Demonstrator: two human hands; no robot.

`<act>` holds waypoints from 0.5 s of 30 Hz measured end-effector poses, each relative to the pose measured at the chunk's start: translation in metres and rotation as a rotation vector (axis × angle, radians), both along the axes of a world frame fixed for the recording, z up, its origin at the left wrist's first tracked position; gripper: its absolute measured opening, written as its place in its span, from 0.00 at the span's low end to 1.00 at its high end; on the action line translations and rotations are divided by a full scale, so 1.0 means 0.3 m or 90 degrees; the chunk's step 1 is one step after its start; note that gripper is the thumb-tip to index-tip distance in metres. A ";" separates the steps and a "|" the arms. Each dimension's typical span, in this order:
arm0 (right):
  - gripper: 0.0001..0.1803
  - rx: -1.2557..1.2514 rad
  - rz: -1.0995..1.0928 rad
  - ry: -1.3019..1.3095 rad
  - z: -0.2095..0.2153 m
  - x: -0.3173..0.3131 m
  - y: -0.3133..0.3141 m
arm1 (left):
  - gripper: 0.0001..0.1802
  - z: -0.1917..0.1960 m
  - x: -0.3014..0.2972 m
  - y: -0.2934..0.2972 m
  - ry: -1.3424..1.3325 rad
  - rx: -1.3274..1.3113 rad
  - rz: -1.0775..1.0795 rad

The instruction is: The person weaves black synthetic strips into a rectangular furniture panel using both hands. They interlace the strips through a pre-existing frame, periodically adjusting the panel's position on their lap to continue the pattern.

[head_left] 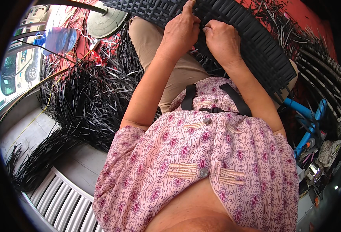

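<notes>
1. Left forearm (151,87): extended far and right.
2. Left hand (180,33): back upward; index finger (188,9) extended far, remaining fingers curled.
3. Right forearm (252,87): extended far and left.
4. Right hand (222,41): back upward, fingers curled; positioned just beside the left hand, slightly nearer.

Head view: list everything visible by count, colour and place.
Woven panel: one, black, top centre.
Loose strips: many, mostly black, left and upper right.
Round disc: one, grey-green, upper left.
Large bottle: one, clear with blue cap, upper left.
Vehicle: one, pale, far upper left.
Slatted surface: one, silvery, lower left.
Curved bands: several, dark, right.
Tubular frame: one, blue, right.
Small clutter: several, mixed colours, right edge; unclear.
Floor: red, upper right.
Shirt: one, pink patterned, centre.
Trousers: one pair, beige, upper centre.
Left hand: one, bare, over the panel.
Right hand: one, bare, over the panel.
</notes>
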State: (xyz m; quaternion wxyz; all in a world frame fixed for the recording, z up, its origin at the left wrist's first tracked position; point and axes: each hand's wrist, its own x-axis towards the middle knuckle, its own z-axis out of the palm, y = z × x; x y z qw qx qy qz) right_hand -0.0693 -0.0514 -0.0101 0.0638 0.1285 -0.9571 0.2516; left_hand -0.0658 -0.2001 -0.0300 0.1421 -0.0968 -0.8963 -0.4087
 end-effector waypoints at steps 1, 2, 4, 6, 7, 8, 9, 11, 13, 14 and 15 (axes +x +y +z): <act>0.10 0.000 -0.002 0.003 -0.001 -0.001 -0.003 | 0.33 -0.001 -0.005 0.000 -0.019 -0.009 -0.015; 0.10 -0.001 -0.003 0.007 0.001 -0.003 -0.007 | 0.36 -0.001 -0.017 -0.004 -0.037 -0.020 -0.028; 0.09 0.013 -0.009 0.017 -0.003 0.001 -0.014 | 0.38 0.003 -0.021 -0.011 -0.049 -0.007 -0.041; 0.09 0.025 -0.010 0.030 -0.014 0.002 -0.012 | 0.35 0.010 -0.024 -0.014 -0.036 0.041 -0.043; 0.09 0.029 -0.007 0.038 -0.022 0.001 -0.012 | 0.35 0.017 -0.023 -0.015 -0.067 0.054 -0.040; 0.09 0.031 -0.005 0.045 -0.031 0.003 -0.013 | 0.35 0.024 -0.020 -0.018 -0.100 0.066 -0.039; 0.09 0.033 -0.003 0.055 -0.036 0.005 -0.013 | 0.35 0.028 -0.018 -0.021 -0.132 0.078 -0.038; 0.09 0.038 0.003 0.073 -0.041 0.007 -0.014 | 0.36 0.018 -0.022 -0.028 -0.147 0.098 -0.044; 0.09 0.060 0.002 0.061 -0.029 0.010 -0.018 | 0.37 0.015 -0.026 -0.034 -0.155 0.110 -0.044; 0.08 0.072 0.001 0.055 -0.024 0.009 -0.020 | 0.37 0.016 -0.027 -0.035 -0.156 0.114 -0.040; 0.08 0.072 0.003 0.055 -0.022 0.007 -0.022 | 0.37 0.019 -0.027 -0.035 -0.158 0.117 -0.038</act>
